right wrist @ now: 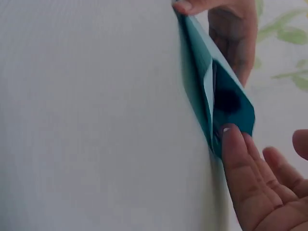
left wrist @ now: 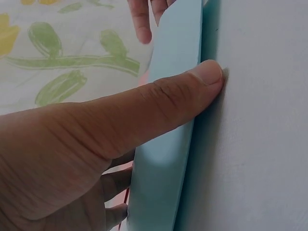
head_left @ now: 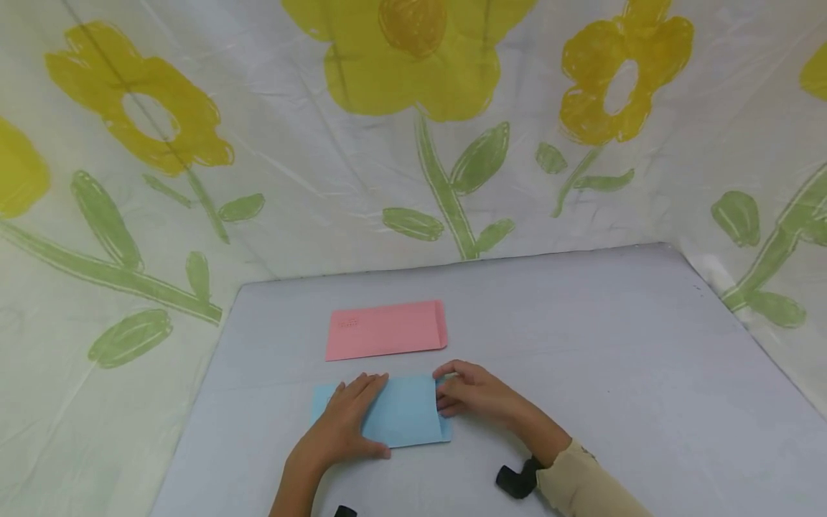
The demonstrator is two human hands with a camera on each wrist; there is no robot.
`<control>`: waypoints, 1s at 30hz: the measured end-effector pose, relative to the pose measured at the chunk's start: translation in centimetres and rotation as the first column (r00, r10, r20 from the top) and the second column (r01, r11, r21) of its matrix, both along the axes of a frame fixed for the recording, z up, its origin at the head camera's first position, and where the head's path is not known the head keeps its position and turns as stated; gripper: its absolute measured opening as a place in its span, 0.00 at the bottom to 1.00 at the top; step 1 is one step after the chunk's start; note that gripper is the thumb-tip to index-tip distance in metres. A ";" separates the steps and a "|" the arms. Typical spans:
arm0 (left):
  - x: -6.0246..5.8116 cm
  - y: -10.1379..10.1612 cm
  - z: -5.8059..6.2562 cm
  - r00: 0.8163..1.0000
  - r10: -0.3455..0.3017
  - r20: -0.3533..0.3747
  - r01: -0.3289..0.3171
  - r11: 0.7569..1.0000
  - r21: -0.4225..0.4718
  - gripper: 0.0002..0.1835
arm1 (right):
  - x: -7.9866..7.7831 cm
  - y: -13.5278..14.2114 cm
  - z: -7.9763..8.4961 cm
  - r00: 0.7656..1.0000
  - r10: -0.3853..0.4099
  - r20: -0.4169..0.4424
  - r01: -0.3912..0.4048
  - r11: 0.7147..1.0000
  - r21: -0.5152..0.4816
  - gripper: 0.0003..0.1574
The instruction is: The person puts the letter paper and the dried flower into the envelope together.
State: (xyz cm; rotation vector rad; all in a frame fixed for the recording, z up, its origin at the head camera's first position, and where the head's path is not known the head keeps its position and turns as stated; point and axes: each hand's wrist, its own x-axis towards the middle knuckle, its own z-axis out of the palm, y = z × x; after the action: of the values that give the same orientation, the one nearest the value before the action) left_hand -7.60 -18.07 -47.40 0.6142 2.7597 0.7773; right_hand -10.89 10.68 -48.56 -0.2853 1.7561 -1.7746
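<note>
A light blue envelope (head_left: 408, 413) lies on the table, its mouth at the right end. My left hand (head_left: 342, 424) spans it, gripping it between the thumb at the near edge and fingers at the far edge. In the left wrist view the thumb (left wrist: 159, 101) crosses the envelope's edge. My right hand (head_left: 478, 393) is at the mouth. In the right wrist view the mouth gapes, showing a darker blue inside (right wrist: 236, 108); one fingertip touches the flap, and the right hand's fingers (right wrist: 240, 168) are mostly straight. Beyond lies a pink envelope (head_left: 388, 332), flap to the right.
The pale table (head_left: 614, 373) reaches back to a white curtain (head_left: 310, 187) printed with yellow flowers, which also hangs at both sides. Black wrist gear (head_left: 517, 481) sits by the right wrist, below a beige sleeve (head_left: 588, 481).
</note>
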 end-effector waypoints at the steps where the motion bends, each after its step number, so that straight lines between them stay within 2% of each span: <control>1: 0.0 0.0 0.0 1.000 -0.001 0.002 0.001 1.000 0.004 0.62 | 0.1 0.4 0.1 0.999 -0.003 -0.046 0.004 1.000 0.028 0.20; 3: 0.1 -0.1 0.1 1.000 0.001 0.003 -0.001 1.000 0.006 0.62 | 0.1 1.4 0.4 0.988 0.003 -0.157 0.014 0.994 0.107 0.17; 5: 0.0 -0.3 0.2 1.000 0.015 -0.009 -0.015 1.000 0.007 0.60 | 0.1 2.5 1.0 0.963 0.018 -0.268 0.041 0.976 0.212 0.15; 8: -0.4 -0.8 0.4 0.995 0.078 -0.069 -0.079 0.997 -0.013 0.54 | 0.1 4.1 2.2 0.894 0.046 -0.445 0.143 0.913 0.382 0.12; 10: -0.7 -1.1 0.6 0.983 0.131 -0.128 -0.137 0.990 -0.036 0.50 | 0.1 5.1 2.9 0.821 0.061 -0.567 0.260 0.845 0.468 0.11; 11: -0.9 -1.2 0.8 0.975 0.154 -0.162 -0.164 0.985 -0.050 0.48 | 0.1 5.6 3.1 0.775 0.074 -0.628 0.324 0.806 0.495 0.12; 14: -1.5 -1.0 1.3 0.951 0.192 -0.240 -0.217 0.973 -0.083 0.45 | -0.4 6.6 3.4 0.604 0.148 -0.783 0.516 0.676 0.526 0.17; 15: -1.7 -0.8 1.4 0.947 0.191 -0.260 -0.222 0.970 -0.095 0.44 | -0.6 6.9 3.5 0.562 0.179 -0.807 0.567 0.627 0.534 0.21; 16: -1.8 -0.5 1.5 0.943 0.186 -0.277 -0.223 0.968 -0.111 0.44 | -0.8 7.0 3.6 0.534 0.209 -0.820 0.602 0.587 0.541 0.25; 17: -2.0 -0.2 1.6 0.940 0.181 -0.291 -0.223 0.967 -0.120 0.44 | -1.0 7.1 3.6 0.523 0.232 -0.820 0.623 0.552 0.554 0.29; 18: -2.2 0.1 1.7 0.936 0.176 -0.303 -0.224 0.965 -0.132 0.44 | -1.2 7.2 3.7 0.527 0.252 -0.812 0.631 0.523 0.572 0.32; 19: -2.3 0.4 1.8 0.933 0.173 -0.316 -0.226 0.964 -0.138 0.44 | -1.3 7.2 3.8 0.542 0.268 -0.797 0.630 0.498 0.596 0.36; 21: -2.6 0.9 2.0 0.927 0.169 -0.336 -0.233 0.959 -0.160 0.46 | -1.4 6.9 3.9 0.592 0.283 -0.754 0.603 0.465 0.648 0.41; 23: -2.8 1.2 2.3 0.922 0.175 -0.345 -0.245 0.955 -0.170 0.47 | -1.5 6.7 4.0 0.633 0.285 -0.720 0.570 0.457 0.682 0.43; 24: -2.9 1.3 2.4 0.921 0.178 -0.345 -0.249 0.953 -0.173 0.48 | -1.5 6.5 4.0 0.643 0.288 -0.709 0.560 0.455 0.693 0.44; 27: -3.0 1.6 2.9 0.926 0.179 -0.332 -0.250 0.950 -0.186 0.48 | -1.4 6.2 3.9 0.657 0.282 -0.699 0.543 0.466 0.699 0.44; 30: -3.1 1.7 3.1 0.931 0.177 -0.318 -0.246 0.950 -0.191 0.47 | -1.3 6.1 3.8 0.655 0.281 -0.701 0.541 0.473 0.695 0.44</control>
State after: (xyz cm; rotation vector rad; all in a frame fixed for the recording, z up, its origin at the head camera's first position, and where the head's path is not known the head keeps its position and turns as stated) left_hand -10.70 -16.34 -44.29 0.4180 3.1728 0.4206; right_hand -12.24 16.75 -44.74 -0.4534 3.1492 -0.4966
